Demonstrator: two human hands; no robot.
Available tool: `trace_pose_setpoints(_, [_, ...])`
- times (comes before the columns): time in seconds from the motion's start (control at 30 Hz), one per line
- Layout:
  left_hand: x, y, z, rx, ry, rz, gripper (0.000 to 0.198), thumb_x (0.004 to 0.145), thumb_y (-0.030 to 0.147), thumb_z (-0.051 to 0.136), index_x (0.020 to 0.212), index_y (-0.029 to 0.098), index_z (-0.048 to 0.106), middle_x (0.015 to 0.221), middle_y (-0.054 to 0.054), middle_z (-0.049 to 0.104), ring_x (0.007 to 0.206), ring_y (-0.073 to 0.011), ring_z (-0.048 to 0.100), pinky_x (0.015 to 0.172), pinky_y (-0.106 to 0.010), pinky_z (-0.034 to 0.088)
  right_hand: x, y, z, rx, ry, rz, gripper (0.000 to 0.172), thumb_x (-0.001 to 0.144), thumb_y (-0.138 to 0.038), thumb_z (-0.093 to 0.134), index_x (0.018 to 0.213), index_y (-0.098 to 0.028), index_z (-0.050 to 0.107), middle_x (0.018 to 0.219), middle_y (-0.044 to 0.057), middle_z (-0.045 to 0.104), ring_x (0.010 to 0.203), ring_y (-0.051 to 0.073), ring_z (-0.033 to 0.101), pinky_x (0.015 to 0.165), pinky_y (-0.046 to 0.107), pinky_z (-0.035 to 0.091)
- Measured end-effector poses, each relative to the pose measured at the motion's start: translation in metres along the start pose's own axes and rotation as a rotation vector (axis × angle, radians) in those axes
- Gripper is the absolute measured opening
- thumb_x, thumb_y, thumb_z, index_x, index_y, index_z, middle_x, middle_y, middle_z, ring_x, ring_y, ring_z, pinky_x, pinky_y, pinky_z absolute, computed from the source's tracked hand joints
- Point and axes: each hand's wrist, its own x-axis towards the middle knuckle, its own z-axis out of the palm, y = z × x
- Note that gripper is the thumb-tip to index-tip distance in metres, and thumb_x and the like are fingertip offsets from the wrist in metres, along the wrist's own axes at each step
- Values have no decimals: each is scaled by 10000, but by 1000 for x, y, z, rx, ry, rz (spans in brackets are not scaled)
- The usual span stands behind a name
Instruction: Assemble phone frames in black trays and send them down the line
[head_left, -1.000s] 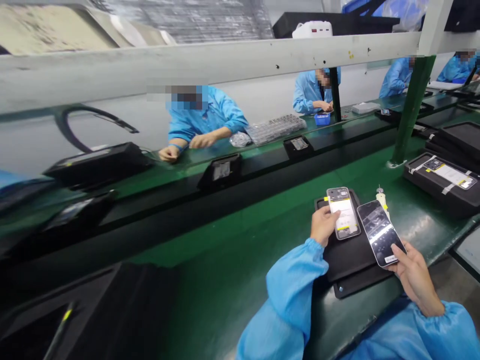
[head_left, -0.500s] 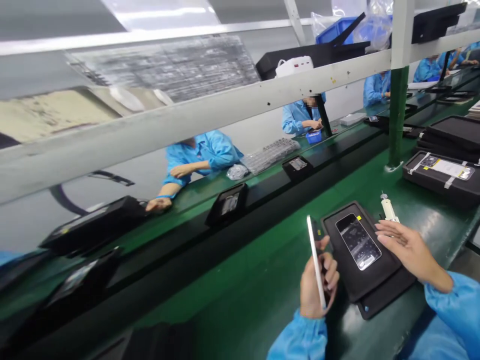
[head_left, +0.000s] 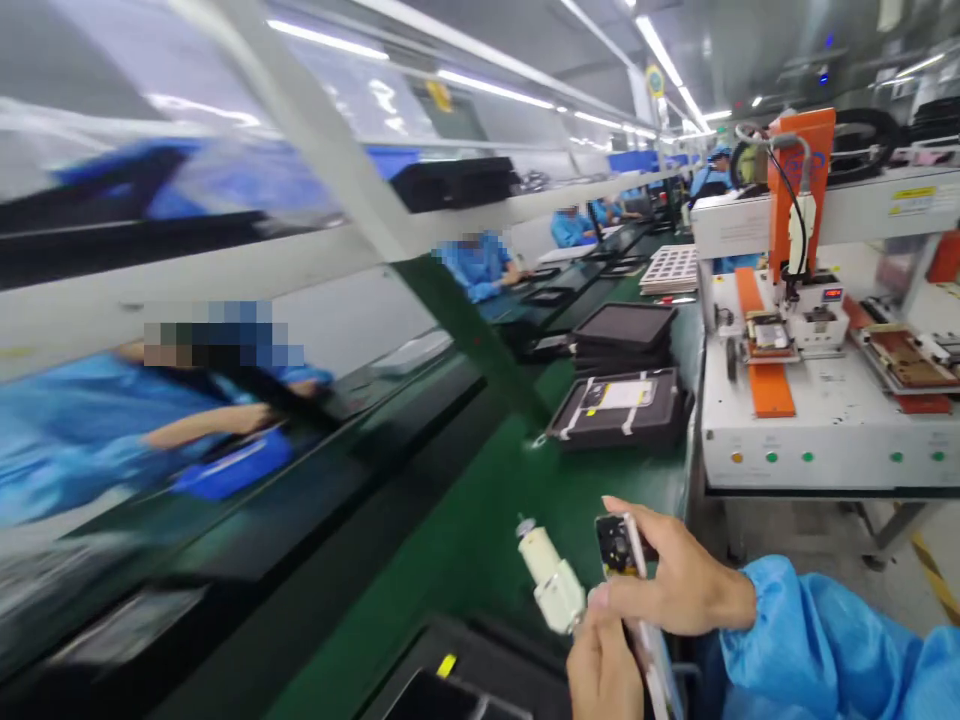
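Two hands, left hand [head_left: 604, 665] and right hand [head_left: 675, 580], pinch a slim white-edged phone [head_left: 628, 560] edge-up, fingers clamped for inspection, beside a cream plastic syringe-like dispenser [head_left: 551, 580].

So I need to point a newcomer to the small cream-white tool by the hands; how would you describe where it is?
Start at the green bench running along the conveyor, and follow it to the near end. There the right hand and left hand hold a phone on edge. Just left of them stands the cream-white tool, tilted, metal-tipped, the only pale thing among black trays.
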Motion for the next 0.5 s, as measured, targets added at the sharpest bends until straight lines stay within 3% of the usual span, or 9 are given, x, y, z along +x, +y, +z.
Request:
trace_pose_setpoints(0.13, [8, 5, 26, 422, 59, 315, 423, 900, 564, 456, 810, 192, 635, 587, -21, 620, 527, -188, 583, 490, -259, 448, -12, -1, -37, -189, 294, -29, 798, 714, -292, 706, 1434, -153, 391, 1446, 123, 424, 1346, 280, 395, 1160, 434, 308])
trace_pose_setpoints(0.23, [13, 0, 45, 670, 38, 588, 280, 931, 406, 454, 844, 210, 634, 524, -11, 621, 423, -185, 585, 415, -248, 409, -16, 4, -50, -278, 375, 44, 941, 638, -358, 774, 1451, -148, 350, 1498, 153, 312, 1365, 310, 357, 1143, 451, 336])
trace_pose_setpoints(0.33, [14, -2, 71, 746, -66, 774, 225, 930, 295, 467, 1005, 188, 651, 668, -61, 710, 530, -208, 670, 507, -245, 507, -15, 14, -64, -326, 464, 20, 900, 641, -360, 768, 1427, -156, 379, 1490, 155, 287, 1368, 307, 346, 1131, 440, 349])
trace_pose_setpoints(0.4, [10, 0, 88, 660, -161, 763, 289, 925, 300, 474, 1145, 190, 625, 834, -92, 746, 669, -227, 711, 635, -273, 570, -13, 19, -84, -362, 512, -105, 788, 671, -327, 731, 1382, -167, 430, 1420, 140, 373, 1320, 277, 410, 1113, 406, 372])
trace_pose_setpoints(0.5, [-6, 8, 94, 458, -172, 507, 421, 815, 437, 606, 1221, 326, 608, 973, -55, 745, 874, -292, 709, 720, -371, 612, -10, 14, -149, -498, 577, -253, 675, 685, -336, 703, 1301, -175, 482, 1289, 120, 493, 1203, 260, 504, 1064, 397, 409])
